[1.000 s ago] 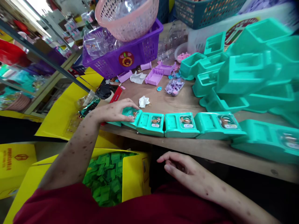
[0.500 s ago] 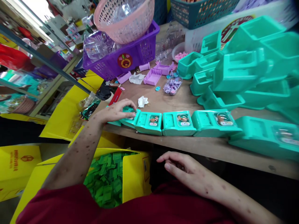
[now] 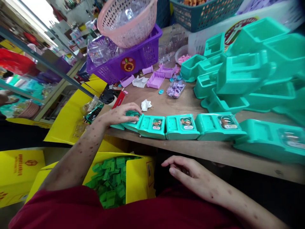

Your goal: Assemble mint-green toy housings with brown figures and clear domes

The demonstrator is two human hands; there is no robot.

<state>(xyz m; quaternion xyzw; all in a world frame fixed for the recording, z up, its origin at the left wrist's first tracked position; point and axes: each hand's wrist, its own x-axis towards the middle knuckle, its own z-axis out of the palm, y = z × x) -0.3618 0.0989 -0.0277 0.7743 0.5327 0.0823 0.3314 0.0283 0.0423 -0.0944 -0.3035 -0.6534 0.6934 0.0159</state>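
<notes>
Left hand point(image 3: 119, 115) lies flat on the end teal box point(image 3: 132, 120), fingers loose, not gripping. Box row runs off to the right along the surface point(image 3: 214, 152) edge. Right hand point(image 3: 190, 176) is empty & loose in lap, farther away.

The teal toy cases point(image 3: 182, 126) are smooth, slightly glossy moulded plastic with clear glossy bubble windows point(image 3: 186, 121). The tabletop point(image 3: 214, 149) is matt, bare wood. The purple basket point(image 3: 133, 60) and pink basket point(image 3: 128, 19) are perforated plastic. The yellow box point(image 3: 139, 181) looks like glossy printed cardboard.
</notes>
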